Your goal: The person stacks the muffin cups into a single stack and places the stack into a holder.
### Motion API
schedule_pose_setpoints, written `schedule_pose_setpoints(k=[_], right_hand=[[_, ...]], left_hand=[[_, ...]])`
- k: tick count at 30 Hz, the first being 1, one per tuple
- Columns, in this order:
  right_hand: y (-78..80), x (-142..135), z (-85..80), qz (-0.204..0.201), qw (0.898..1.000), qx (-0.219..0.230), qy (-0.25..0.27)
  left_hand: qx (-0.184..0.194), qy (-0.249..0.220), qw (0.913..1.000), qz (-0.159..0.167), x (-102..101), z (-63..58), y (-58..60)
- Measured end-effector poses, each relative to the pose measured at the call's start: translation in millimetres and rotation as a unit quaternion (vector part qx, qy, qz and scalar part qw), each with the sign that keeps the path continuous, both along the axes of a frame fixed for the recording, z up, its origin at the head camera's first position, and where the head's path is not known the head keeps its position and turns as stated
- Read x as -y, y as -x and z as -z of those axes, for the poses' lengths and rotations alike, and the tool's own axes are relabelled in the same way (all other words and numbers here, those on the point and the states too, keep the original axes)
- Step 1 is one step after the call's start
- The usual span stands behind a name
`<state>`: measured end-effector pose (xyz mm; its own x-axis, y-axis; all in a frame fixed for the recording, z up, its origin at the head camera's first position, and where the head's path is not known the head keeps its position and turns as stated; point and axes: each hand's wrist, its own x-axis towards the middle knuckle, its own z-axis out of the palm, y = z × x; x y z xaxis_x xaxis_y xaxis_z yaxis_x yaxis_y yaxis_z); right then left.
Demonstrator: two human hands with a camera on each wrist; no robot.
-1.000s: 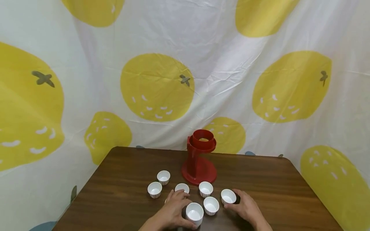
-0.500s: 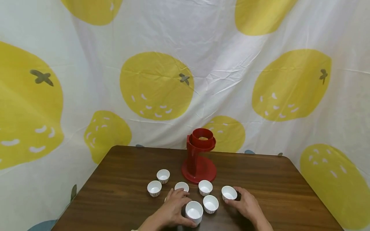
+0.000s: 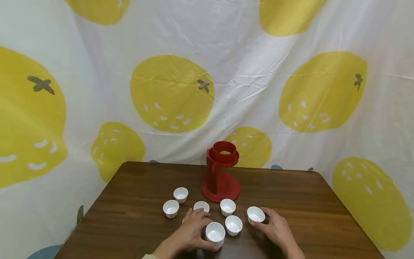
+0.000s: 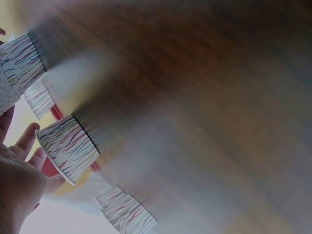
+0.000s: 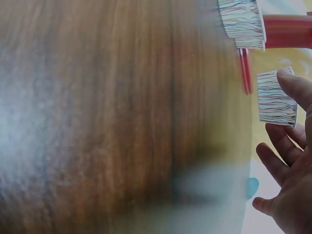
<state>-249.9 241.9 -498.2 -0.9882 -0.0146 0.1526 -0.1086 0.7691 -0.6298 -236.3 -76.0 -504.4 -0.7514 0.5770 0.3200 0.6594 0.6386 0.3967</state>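
Apparently pick-up step: right hand (image 3: 275, 228) pinches paper cup (image 3: 255, 214), left hand (image 3: 191, 230) pinches cup stack (image 3: 215, 233). Loose cups (image 3: 234, 225) on bench (image 3: 291, 190), between and beyond hands. Next move seems to call for light squeeze, clear path past cups between.

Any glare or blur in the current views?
Head: cups fairly sharp, sheen on the creased cloth; left wrist: table smeared and hazy, with dark streaks; right wrist: table blurred, pale glare near the left edge, though the cup in the right hand looks clearer.
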Motion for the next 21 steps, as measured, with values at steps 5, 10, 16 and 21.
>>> schedule_pose_setpoints(k=[5,10,16,21], right_hand=[[-4.2,-0.5,-6.4,-0.005,1.000,-0.014,-0.009],[-4.1,-0.2,-11.5,-0.008,1.000,-0.011,-0.011],[-4.6,3.6,-17.2,-0.015,1.000,-0.021,-0.018],[-8.4,9.0,-19.9,-0.024,0.999,-0.032,-0.014]], left_hand=[[0.007,0.008,0.9999,-0.005,-0.5,-1.0,0.0],[0.021,0.015,0.9996,-0.011,-1.0,-2.4,0.4],[0.021,0.016,0.9996,-0.011,-1.4,-3.6,-0.1],[0.024,0.017,0.9994,-0.016,-1.5,-3.7,0.2]])
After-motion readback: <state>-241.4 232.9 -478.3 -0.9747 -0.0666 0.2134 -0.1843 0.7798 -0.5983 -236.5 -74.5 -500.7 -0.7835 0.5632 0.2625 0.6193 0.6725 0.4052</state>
